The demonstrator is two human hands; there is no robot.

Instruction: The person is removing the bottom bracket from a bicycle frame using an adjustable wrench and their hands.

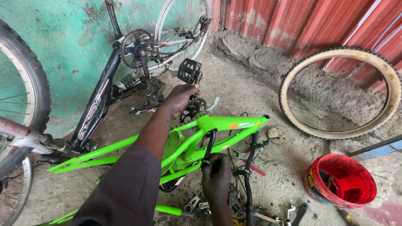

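Green frame (167, 144) lies on the concrete floor; left hand (181, 98) clasps the upper crank beside its pedal (189, 71), right hand (216, 178) closed around the lower crank (209, 146).

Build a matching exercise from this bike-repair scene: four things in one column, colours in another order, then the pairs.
Things:
1. bike frame under the hands
2. bucket on the floor
3. loose tyre against the wall
4. pedal by the left hand

Colours:
A. black
B. red
C. bright green
D. tan sidewall with dark tread

Pairs: 1-C, 2-B, 3-D, 4-A
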